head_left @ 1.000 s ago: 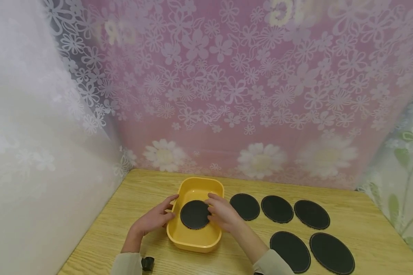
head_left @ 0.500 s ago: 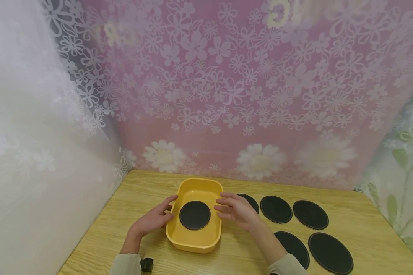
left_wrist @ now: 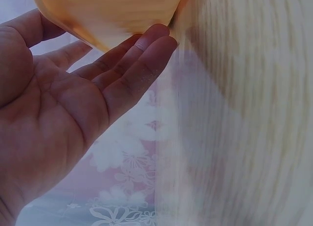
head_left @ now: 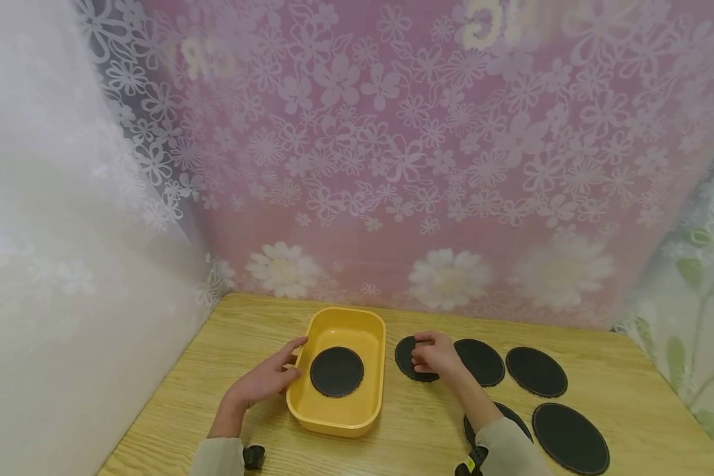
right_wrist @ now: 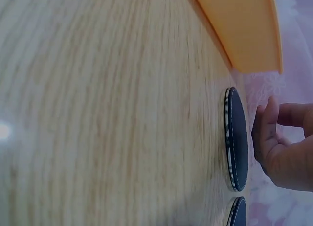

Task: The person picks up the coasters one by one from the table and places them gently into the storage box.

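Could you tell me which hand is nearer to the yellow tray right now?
Left. The left hand touches the yellow tray at its left wall; the right hand is off to its right, over a black disc.

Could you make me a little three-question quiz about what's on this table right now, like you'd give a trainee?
1. True or false: the yellow tray holds one black round mat.
2. Which hand is at the mat nearest the tray? A) left hand B) right hand
3. How many black mats lie on the wooden table outside the tray?

Key: 1 true. 2 B. 3 five, one partly hidden by the right sleeve.
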`<state>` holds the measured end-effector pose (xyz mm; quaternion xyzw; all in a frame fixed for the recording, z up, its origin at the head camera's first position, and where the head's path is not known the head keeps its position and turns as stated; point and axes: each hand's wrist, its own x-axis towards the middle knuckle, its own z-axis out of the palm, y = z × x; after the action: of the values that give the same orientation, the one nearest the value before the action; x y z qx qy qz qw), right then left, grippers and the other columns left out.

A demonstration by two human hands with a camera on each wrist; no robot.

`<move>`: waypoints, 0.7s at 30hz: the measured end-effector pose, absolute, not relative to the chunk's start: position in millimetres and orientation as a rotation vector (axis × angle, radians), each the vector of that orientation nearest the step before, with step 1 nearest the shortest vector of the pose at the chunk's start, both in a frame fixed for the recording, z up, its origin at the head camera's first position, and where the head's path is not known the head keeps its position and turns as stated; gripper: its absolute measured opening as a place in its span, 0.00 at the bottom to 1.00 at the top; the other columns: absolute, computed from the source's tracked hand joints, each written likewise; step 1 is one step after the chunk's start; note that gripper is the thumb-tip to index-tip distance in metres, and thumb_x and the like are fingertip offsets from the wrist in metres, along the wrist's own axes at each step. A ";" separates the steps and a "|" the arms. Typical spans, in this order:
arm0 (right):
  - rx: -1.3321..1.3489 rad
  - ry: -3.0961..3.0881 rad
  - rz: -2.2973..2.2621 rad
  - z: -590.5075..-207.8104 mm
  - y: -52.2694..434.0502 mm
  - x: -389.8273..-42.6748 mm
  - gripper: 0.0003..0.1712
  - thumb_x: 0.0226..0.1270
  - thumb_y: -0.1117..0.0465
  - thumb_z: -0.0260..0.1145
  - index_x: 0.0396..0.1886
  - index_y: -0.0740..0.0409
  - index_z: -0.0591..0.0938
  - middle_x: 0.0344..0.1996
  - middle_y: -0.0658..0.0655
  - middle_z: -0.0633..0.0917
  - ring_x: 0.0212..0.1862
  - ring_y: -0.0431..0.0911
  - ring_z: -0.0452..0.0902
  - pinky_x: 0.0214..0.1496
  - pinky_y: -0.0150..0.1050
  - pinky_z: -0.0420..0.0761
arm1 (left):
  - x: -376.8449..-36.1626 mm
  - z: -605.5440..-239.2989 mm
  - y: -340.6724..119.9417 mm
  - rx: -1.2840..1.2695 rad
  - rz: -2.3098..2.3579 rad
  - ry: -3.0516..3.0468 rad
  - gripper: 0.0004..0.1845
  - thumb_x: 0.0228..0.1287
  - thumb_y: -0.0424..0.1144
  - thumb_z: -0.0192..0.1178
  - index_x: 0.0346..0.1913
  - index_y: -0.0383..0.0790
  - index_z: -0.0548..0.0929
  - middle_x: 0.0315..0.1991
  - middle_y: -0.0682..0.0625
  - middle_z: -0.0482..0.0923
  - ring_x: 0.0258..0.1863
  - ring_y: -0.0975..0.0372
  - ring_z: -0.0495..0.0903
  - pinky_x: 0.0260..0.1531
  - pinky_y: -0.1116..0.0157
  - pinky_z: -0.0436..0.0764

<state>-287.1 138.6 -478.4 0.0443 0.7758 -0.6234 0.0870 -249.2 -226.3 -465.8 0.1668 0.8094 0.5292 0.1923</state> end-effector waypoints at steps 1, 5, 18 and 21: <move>0.121 2.360 -1.820 -480.6 139.8 -288.7 0.27 0.64 0.74 0.59 0.65 0.73 0.70 0.47 0.70 0.76 0.29 0.47 0.78 0.32 0.39 0.83 | -249.5 -466.1 -226.3 0.467 1.483 2.274 0.34 0.76 0.36 0.47 0.80 0.45 0.48 0.66 0.29 0.62 0.36 0.54 0.76 0.37 0.59 0.77; 0.050 2.607 -1.587 -487.9 142.5 -294.2 0.32 0.56 0.77 0.63 0.64 0.74 0.69 0.58 0.79 0.69 0.26 0.51 0.75 0.27 0.40 0.79 | -250.2 -467.8 -226.3 0.472 1.485 2.271 0.34 0.77 0.36 0.47 0.80 0.45 0.48 0.66 0.29 0.62 0.34 0.55 0.75 0.36 0.58 0.76; -0.106 2.900 -0.905 -485.0 142.2 -298.6 0.43 0.62 0.69 0.68 0.72 0.76 0.59 0.65 0.80 0.65 0.64 0.73 0.64 0.56 0.61 0.74 | -252.4 -469.2 -224.8 0.474 1.460 2.285 0.34 0.76 0.36 0.47 0.80 0.46 0.49 0.66 0.30 0.62 0.33 0.55 0.74 0.36 0.58 0.75; -0.116 2.900 -0.923 -484.8 143.1 -298.7 0.40 0.63 0.68 0.70 0.71 0.75 0.63 0.64 0.80 0.65 0.59 0.72 0.69 0.54 0.60 0.75 | -252.7 -469.6 -226.6 0.462 1.451 2.301 0.34 0.76 0.36 0.48 0.80 0.46 0.49 0.66 0.30 0.63 0.37 0.53 0.76 0.38 0.58 0.76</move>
<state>-298.7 143.1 -484.8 -0.0382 0.9511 -0.3028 0.0481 -252.7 -226.6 -469.6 0.1643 0.8188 0.5163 0.1899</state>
